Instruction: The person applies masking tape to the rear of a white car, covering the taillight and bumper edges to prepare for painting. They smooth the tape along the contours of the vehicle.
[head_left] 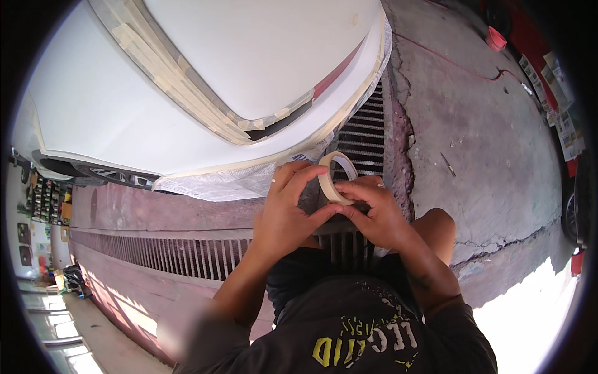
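Between my two hands is a roll of cream masking tape [328, 184], its ring turned partly toward me. My left hand [288, 198] grips the roll's left side with thumb and fingertips. From the right, my right hand [374, 210] pinches its lower edge, fingers reaching into the ring. The two thumbs nearly meet at the bottom of the roll. In front of me stands a white car body [249, 50]. Strips of masking tape [180, 81] run along its panel gap, and masking paper [230, 181] hangs along its lower edge.
A metal floor grate [361, 137] runs beside the car, and another drain grate [162, 254] crosses the floor near my legs. Cracked concrete [486, 137] spreads to the right, with a thin tool [448, 164] lying on it. A red container [496, 39] and a hose [448, 61] are farther off.
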### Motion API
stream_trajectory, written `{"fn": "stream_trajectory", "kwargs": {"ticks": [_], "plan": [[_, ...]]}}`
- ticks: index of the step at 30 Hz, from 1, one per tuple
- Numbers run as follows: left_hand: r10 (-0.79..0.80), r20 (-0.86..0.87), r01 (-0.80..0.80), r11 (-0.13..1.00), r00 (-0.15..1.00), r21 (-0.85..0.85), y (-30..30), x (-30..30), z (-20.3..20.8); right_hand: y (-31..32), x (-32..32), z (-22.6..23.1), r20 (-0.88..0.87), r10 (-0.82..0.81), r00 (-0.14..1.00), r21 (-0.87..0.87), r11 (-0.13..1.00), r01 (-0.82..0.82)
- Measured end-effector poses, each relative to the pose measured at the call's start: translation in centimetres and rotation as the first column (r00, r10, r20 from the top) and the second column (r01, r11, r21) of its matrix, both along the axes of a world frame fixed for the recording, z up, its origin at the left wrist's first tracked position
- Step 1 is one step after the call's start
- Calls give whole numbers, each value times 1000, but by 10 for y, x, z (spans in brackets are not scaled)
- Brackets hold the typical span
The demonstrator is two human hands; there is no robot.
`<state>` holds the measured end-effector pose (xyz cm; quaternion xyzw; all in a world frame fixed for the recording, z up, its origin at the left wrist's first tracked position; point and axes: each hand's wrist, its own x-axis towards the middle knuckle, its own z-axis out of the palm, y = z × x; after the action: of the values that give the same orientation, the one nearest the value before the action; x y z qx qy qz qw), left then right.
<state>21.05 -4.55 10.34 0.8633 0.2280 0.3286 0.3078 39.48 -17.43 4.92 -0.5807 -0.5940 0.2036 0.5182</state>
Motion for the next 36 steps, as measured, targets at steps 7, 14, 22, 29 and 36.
{"fn": "stream_trajectory", "kwargs": {"ticks": [7,14,22,29,36], "plan": [[-32,97,42,994,995,-105,0,-13,-14,1,-15,10,215,-30,976,29,999,24],[-103,188,129,983,977,-134,10,-24,-32,-2,-25,14,261,-19,965,25,1000,13],[-61,128,91,964,990,-249,7,-30,-19,-8,-15,22,282,59,958,-53,998,-45],[19,88,-1,980,996,-198,2,-29,-20,-14,-12,35,357,149,922,-170,981,-93],[143,-121,-137,989,982,55,-18,-23,-24,-14,-13,25,320,191,928,-171,975,-141]]}}
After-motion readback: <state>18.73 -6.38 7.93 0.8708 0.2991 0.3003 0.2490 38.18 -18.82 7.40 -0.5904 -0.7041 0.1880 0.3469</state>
